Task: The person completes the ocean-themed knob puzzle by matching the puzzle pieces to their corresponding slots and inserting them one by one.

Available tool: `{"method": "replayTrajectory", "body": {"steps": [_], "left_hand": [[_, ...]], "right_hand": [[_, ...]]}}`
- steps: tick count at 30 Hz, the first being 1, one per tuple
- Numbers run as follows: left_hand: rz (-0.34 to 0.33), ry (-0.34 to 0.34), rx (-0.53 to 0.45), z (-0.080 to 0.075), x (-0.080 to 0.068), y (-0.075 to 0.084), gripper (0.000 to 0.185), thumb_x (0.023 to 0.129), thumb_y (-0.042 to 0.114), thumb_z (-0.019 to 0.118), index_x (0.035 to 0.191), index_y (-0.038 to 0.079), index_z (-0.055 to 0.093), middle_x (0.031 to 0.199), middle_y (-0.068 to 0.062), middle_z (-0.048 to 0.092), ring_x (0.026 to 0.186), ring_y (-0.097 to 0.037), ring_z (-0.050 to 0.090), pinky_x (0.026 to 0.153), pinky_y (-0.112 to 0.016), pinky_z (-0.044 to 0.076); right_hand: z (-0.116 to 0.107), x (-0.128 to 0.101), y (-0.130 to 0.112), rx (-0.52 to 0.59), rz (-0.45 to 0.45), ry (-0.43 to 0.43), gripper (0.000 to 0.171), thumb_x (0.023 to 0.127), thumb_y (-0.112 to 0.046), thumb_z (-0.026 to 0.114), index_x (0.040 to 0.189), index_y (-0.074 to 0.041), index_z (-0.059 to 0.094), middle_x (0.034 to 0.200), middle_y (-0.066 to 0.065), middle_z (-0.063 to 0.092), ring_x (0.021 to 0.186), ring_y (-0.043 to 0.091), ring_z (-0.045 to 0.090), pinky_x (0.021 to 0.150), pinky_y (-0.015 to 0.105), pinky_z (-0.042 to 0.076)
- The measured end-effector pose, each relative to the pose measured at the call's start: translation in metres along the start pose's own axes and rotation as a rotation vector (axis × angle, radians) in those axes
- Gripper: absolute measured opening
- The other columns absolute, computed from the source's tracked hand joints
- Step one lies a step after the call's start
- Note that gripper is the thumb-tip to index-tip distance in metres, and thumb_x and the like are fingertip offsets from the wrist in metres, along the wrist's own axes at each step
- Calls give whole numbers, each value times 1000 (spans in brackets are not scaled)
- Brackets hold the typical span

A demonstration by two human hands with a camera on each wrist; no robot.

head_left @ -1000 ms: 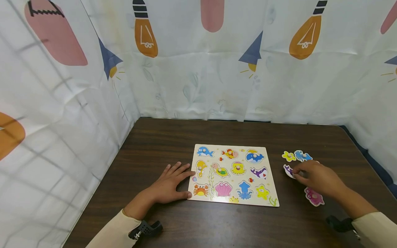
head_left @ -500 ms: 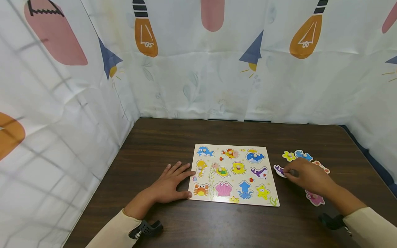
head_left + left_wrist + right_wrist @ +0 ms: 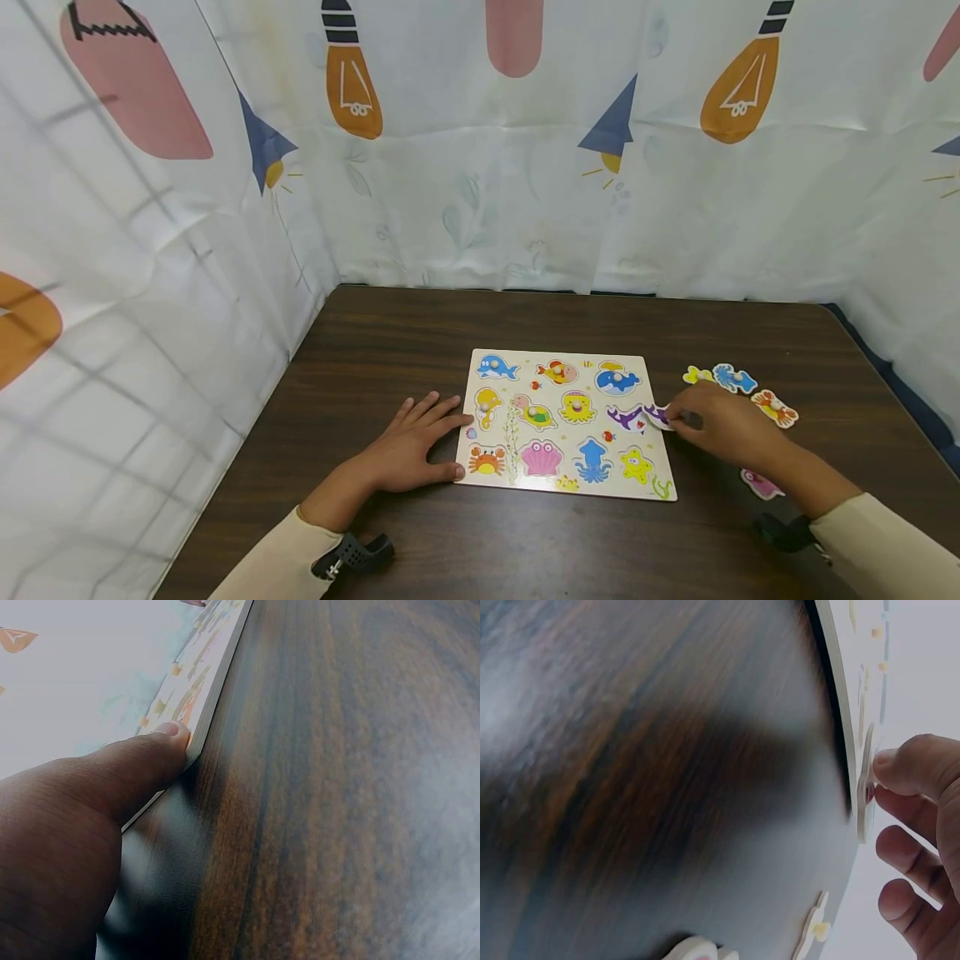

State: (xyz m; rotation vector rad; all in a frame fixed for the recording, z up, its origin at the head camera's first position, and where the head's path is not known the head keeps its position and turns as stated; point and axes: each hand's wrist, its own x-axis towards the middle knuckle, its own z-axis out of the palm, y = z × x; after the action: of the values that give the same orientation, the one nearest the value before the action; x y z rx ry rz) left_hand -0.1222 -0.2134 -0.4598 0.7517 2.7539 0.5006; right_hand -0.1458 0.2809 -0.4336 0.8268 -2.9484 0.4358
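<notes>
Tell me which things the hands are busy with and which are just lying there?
In use:
- flat purple whale puzzle piece, pinched by the right hand at the board's right edge
- pale wooden sea-animal puzzle board, steadied by the left hand

Lying about:
- yellow star piece
- blue piece
- orange crab piece
- pink piece
- dark wooden table

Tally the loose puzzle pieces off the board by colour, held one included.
Yellow starfish piece: 1
Blue piece: 1
Orange crab piece: 1
Pink piece, partly hidden by the arm: 1
Purple-and-white whale piece, pinched in the right hand at the wooden puzzle board edge: 1
Total: 5
</notes>
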Motion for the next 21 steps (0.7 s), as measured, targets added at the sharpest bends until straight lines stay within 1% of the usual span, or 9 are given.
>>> {"method": "replayTrajectory", "body": {"steps": [3, 8, 11, 16, 21], "left_hand": [[1, 2, -4, 0, 0, 0, 77, 90, 69, 63, 157, 38, 42, 168, 5, 24, 156, -29, 9, 122, -59, 1], [3, 1, -5, 0, 0, -1, 77, 90, 69, 63, 157, 38, 41, 168, 6, 23, 156, -28, 9, 122, -59, 1], [2, 1, -4, 0, 0, 0, 78, 90, 69, 63, 157, 37, 41, 168, 6, 23, 156, -28, 9, 122, -59, 1], [4, 5, -4, -2, -1, 1, 77, 90, 68, 64, 157, 37, 42, 168, 5, 24, 156, -29, 10, 121, -60, 2], [8, 8, -2, -1, -1, 1, 77, 89, 68, 64, 156, 36, 43, 168, 4, 24, 156, -30, 11, 121, -60, 2]], "right_hand": [[2, 2, -2, -7, -5, 2, 16, 83, -14, 86, 96, -22, 80, 98, -10, 72, 97, 20, 66, 81, 47, 58], [3, 5, -7, -4, 14, -14, 15, 84, -18, 86, 97, -23, 80, 99, -11, 71, 93, 15, 62, 75, 41, 58], [4, 7, -10, -2, 17, -16, 15, 84, -18, 86, 96, -24, 79, 98, -12, 70, 91, 13, 61, 74, 40, 58], [6, 11, -16, -10, 5, -13, 14, 83, -18, 86, 95, -23, 79, 98, -10, 70, 91, 12, 62, 73, 39, 58], [8, 15, -21, -4, -9, -17, 13, 84, -18, 85, 94, -24, 79, 98, -10, 68, 92, 13, 61, 70, 36, 56]]}}
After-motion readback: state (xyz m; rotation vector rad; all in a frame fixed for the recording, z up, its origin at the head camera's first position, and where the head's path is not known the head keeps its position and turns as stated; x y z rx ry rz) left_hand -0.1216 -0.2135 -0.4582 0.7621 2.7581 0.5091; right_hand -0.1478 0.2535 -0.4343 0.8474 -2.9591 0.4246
